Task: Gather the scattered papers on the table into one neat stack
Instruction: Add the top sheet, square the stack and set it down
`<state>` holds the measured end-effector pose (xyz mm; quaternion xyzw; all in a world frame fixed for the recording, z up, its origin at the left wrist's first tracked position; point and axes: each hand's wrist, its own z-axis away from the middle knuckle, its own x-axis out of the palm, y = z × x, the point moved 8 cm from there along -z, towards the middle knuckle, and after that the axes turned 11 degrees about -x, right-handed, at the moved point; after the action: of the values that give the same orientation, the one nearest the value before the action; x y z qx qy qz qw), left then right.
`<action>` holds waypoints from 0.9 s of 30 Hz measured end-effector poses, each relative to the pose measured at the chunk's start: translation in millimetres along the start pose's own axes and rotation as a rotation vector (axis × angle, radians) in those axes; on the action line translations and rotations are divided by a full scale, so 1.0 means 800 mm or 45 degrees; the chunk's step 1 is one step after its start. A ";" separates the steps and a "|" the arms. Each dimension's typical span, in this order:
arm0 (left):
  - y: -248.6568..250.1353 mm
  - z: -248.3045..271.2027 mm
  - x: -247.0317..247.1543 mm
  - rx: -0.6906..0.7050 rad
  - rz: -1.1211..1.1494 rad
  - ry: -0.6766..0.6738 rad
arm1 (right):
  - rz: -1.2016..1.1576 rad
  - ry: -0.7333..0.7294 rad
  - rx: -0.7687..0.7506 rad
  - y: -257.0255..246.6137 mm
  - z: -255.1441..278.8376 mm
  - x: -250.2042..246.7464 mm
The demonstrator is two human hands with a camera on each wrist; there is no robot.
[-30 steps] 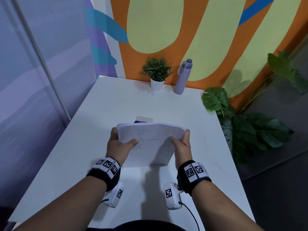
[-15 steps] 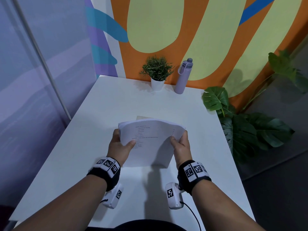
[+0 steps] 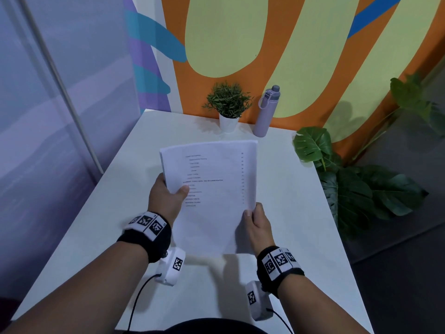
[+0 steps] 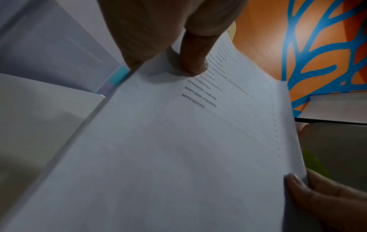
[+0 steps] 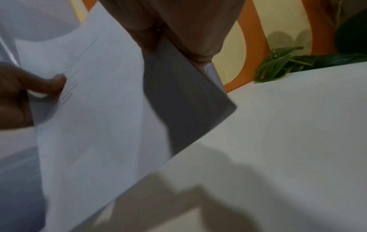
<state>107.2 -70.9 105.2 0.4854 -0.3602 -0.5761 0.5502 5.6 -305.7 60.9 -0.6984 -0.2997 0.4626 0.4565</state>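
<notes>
The stack of papers [image 3: 212, 189] is held above the middle of the white worktop [image 3: 289, 201], tilted with its printed top sheet facing up. It looks light and limp, so the thin sheets may slide on each other; holding both side edges seems best. The left hand [image 3: 166, 198] pinches the left edge, thumb on top, and the right hand [image 3: 258, 227] pinches the near right corner. A small potted plant [image 3: 228, 107] and a lilac bottle [image 3: 266, 112] stand far back, so there is wide room for laying it down.
</notes>
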 end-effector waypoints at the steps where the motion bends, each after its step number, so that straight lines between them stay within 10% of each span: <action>1: -0.003 -0.003 0.000 -0.020 -0.013 -0.022 | -0.003 0.027 0.027 0.002 -0.002 -0.003; 10: -0.066 0.037 0.025 -0.103 -0.344 -0.335 | -0.147 0.117 0.298 0.029 -0.026 -0.017; 27: -0.047 0.022 0.025 -0.112 -0.324 -0.281 | -0.015 0.076 0.274 0.020 -0.023 -0.017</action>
<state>80.9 -87.3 70.9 0.4364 -0.3286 -0.7061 0.4505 17.5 -330.1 54.1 -0.6573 -0.2386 0.4683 0.5402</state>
